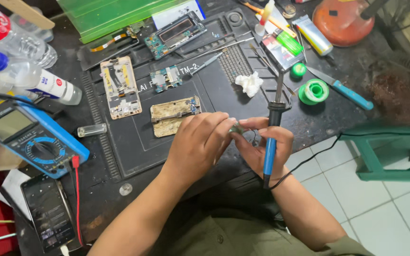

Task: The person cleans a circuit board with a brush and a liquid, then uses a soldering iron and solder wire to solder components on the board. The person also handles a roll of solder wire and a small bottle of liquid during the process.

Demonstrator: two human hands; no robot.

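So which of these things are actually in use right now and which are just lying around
In use: left hand, right hand, small green part pinched between them, soldering iron.

Lying about: multimeter, phone, gold phone frame, solder spool, knife, white wad.

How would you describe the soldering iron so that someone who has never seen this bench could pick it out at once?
Start at the dark work mat that covers the bench, then go to its right edge, where the person's two hands meet. The soldering iron stands upright in the right hand, tip up. Its blue handle, black collar and trailing black cord set it apart from the blue-handled knife lying flat further right.
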